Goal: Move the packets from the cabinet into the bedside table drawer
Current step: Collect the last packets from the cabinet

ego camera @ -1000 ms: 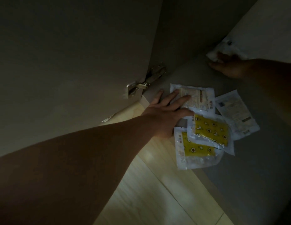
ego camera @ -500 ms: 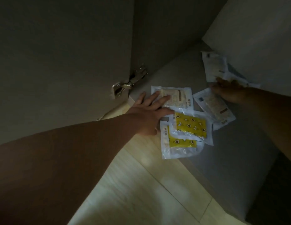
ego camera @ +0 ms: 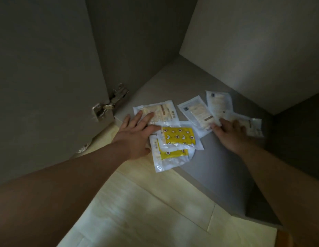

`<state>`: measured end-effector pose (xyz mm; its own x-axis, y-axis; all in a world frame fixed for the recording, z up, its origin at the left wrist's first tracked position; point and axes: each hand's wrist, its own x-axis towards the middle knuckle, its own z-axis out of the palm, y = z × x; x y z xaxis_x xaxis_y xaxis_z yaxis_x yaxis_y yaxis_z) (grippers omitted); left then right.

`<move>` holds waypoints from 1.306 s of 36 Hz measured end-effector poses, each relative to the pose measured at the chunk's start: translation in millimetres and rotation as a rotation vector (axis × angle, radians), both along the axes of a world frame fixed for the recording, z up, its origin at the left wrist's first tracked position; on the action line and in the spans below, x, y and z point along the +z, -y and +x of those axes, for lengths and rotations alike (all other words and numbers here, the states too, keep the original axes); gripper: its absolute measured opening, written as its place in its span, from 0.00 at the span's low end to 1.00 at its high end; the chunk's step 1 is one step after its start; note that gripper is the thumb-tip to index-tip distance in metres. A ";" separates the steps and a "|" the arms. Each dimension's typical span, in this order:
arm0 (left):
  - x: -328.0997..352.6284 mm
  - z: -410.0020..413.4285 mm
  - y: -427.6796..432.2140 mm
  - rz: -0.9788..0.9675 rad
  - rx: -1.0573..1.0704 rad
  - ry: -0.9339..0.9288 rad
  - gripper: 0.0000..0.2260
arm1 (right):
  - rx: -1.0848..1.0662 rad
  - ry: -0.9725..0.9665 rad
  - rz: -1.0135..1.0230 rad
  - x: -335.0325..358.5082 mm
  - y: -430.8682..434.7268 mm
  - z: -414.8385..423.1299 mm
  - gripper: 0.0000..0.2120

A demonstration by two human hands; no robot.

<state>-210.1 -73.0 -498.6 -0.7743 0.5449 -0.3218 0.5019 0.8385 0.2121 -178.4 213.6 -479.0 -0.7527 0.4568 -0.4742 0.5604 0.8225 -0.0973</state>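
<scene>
Six packets, all lying on the cabinet shelf (ego camera: 217, 163), fanned out to the right of the door hinge (ego camera: 110, 104). Two are yellow-patterned and four are pale.

Closest to the hinge is the near pale packet (ego camera: 162, 113). The left hand (ego camera: 135, 138) has straight fingers (ego camera: 146, 118) laid flat on it, gripping nothing. Just beyond it, the upper yellow packet (ego camera: 178, 137) overlaps the lower yellow packet (ego camera: 171, 157), which pokes past the shelf's front edge over the wooden floor (ego camera: 146, 202).

Farther from the hinge are the middle pale packet (ego camera: 196, 111) and the back pale packet (ego camera: 219, 102). Farthest is the end pale packet (ego camera: 253, 125), under the right hand (ego camera: 230, 134). I can't tell whether those fingers pinch or only press; it's blurred.

These look thin, light and floppy, probably slick plastic that skids rather than lifts. Best bet is to herd them into a stack, then pinch a sealed edge where it overhangs the shelf.
</scene>
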 end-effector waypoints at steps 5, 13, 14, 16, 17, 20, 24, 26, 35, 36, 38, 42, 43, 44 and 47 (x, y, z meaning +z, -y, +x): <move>1.0 13.6 2.5 0.035 0.034 -0.005 0.33 | -0.022 -0.080 -0.052 0.0 31.6 24.8 0.31; 6.1 26.4 -2.7 0.136 0.126 0.045 0.40 | 0.150 -0.097 -0.141 1.7 84.3 52.5 0.29; 6.2 26.3 -3.1 0.161 0.141 0.051 0.41 | 0.170 -0.103 -0.153 1.8 89.4 53.7 0.28; 5.9 26.0 -2.4 0.182 0.161 0.051 0.44 | 0.209 -0.106 -0.167 3.5 97.7 56.6 0.26; 5.8 26.6 -1.7 0.180 0.164 0.039 0.45 | 0.227 -0.104 -0.172 4.3 100.7 58.5 0.25; 5.1 29.9 1.6 0.212 0.194 0.016 0.47 | 0.242 -0.127 -0.217 4.4 104.5 62.9 0.22; 3.5 29.9 5.5 0.214 0.225 -0.066 0.48 | 0.268 -0.201 -0.238 6.8 101.5 63.1 0.18; 6.5 28.0 5.0 0.151 0.208 -0.125 0.48 | 0.260 -0.351 -0.273 6.4 98.2 62.2 0.19; -2.6 32.6 -11.3 0.105 -0.126 -0.181 0.54 | 0.002 -0.316 -0.207 8.7 81.4 23.9 0.28; -3.4 35.4 -13.1 0.054 -0.121 -0.106 0.52 | -0.002 -0.258 -0.218 5.8 82.0 21.2 0.28; -4.8 37.9 -13.8 -0.018 -0.113 -0.064 0.47 | 0.051 -0.162 -0.200 -1.0 85.5 21.0 0.28; -3.6 32.3 -10.1 0.109 -0.020 -0.044 0.43 | 0.227 -0.209 -0.207 -6.5 101.3 29.3 0.24; -2.3 29.7 -8.6 0.098 0.002 -0.048 0.44 | 0.255 -0.231 -0.212 -7.2 105.0 30.9 0.24; 0.0 27.4 -8.1 0.080 0.020 -0.051 0.46 | 0.274 -0.248 -0.213 -8.2 107.3 32.0 0.23; 7.9 21.9 -8.5 0.097 0.087 -0.057 0.49 | 0.286 -0.293 -0.241 -6.8 109.7 31.4 0.23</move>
<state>-188.2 -64.5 -490.7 -0.8354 0.5014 -0.2249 0.4420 0.8563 0.2672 -147.1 103.9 -485.8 -0.9500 0.1146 -0.2904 0.2352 0.8745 -0.4242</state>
